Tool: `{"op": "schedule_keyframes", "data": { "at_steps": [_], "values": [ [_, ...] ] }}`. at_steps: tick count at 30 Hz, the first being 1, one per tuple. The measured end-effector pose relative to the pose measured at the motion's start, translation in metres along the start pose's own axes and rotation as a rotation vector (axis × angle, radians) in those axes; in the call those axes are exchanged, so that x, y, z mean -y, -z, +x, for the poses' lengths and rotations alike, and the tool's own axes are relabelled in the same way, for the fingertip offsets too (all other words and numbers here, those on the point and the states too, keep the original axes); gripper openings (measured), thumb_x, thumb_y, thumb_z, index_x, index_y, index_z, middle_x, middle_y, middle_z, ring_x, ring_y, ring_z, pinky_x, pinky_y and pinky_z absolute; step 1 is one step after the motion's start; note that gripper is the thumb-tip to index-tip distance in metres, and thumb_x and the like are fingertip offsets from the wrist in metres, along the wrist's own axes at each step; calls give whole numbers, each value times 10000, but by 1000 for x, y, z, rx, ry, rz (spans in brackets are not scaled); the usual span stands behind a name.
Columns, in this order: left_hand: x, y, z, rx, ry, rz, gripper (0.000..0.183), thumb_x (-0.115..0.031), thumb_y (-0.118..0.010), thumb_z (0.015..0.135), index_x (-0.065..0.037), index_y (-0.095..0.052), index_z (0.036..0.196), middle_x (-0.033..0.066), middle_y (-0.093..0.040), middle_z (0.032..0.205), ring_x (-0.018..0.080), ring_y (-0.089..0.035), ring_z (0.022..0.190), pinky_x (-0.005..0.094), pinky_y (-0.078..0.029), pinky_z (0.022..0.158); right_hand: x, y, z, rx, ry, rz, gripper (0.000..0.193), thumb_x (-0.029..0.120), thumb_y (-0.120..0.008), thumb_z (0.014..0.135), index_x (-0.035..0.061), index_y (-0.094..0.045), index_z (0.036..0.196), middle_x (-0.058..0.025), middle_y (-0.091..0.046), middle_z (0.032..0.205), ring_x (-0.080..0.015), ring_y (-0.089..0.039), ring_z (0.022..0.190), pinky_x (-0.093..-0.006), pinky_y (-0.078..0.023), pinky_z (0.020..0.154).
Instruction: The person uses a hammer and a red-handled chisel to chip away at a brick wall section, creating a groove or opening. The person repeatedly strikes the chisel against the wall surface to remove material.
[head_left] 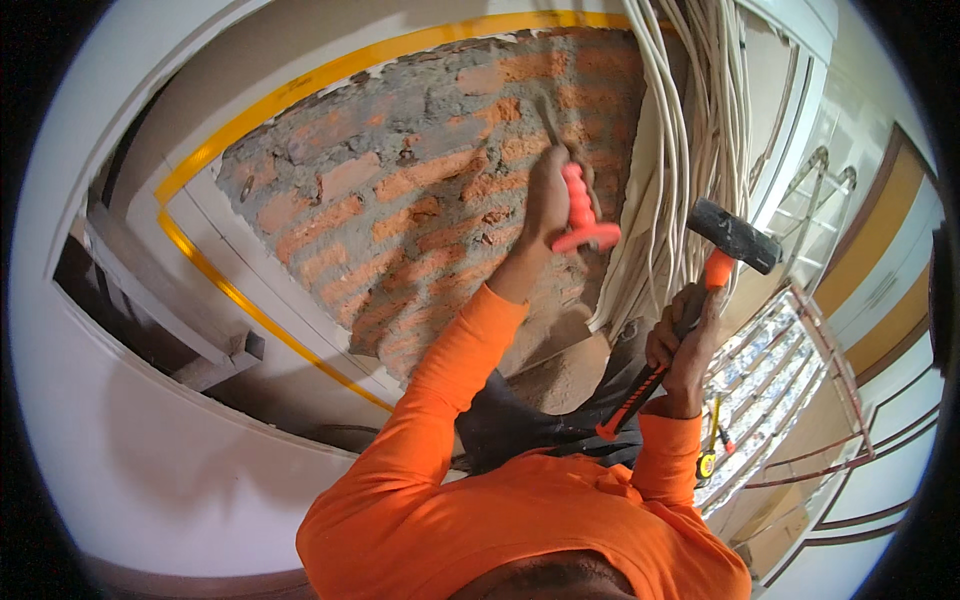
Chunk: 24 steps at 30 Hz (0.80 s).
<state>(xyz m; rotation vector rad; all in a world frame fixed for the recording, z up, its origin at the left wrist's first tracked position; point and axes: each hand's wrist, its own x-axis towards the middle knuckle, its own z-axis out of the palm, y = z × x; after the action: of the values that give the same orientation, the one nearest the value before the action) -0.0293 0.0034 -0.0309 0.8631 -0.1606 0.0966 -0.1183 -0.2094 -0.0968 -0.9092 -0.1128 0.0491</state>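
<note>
My left hand (547, 190) is wrapped round a chisel (578, 200) with a red ribbed grip and a wide red hand guard. Its steel shaft points away from me, toward the brick wall (425, 185); whether the tip touches the wall I cannot tell. In my right hand (686, 350) is a club hammer (735, 238), gripped along its black and orange handle. The dark head is up, to the right of the chisel and apart from it. Rough mortar and broken red bricks show where the wall is bare.
Yellow tape (245, 310) borders the bare brick. A bundle of white cables (690, 140) hangs just right of my hands. Farther right are a rusty metal frame (850, 400), a tape measure (706, 465) and a ladder (825, 200). Rubble (560, 375) lies at the wall's foot.
</note>
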Motion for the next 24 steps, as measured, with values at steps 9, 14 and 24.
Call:
{"op": "schedule_keyframes", "data": {
  "at_steps": [9, 14, 24],
  "values": [
    [-30, -27, 35, -142, -352, -183, 265, -351, -451, 953, -123, -441, 818, 24, -481, 642, 172, -443, 445, 312, -409, 380, 3, 32, 5, -176, 383, -24, 643, 740, -339, 860, 106, -382, 768, -1, -302, 460, -107, -286, 307, -248, -255, 286],
    [-23, -36, 47, -38, -438, -273, 352, -421, -445, 964, -119, -426, 786, 13, -471, 639, 173, -443, 446, 309, -413, 403, 13, 25, 9, 242, 966, 261, 736, 830, -349, 769, 98, -392, 709, -7, -338, 497, -142, -348, 349, -307, -318, 320],
    [-25, -29, 73, -83, -434, -205, 415, -438, -433, 971, -145, -357, 687, -12, -349, 562, 120, -388, 485, 267, -371, 452, -50, -26, 83, 175, 791, -646, 368, 304, -534, 909, 10, -516, 688, -126, -422, 509, -211, -418, 427, -371, -362, 460]
  ]
}}
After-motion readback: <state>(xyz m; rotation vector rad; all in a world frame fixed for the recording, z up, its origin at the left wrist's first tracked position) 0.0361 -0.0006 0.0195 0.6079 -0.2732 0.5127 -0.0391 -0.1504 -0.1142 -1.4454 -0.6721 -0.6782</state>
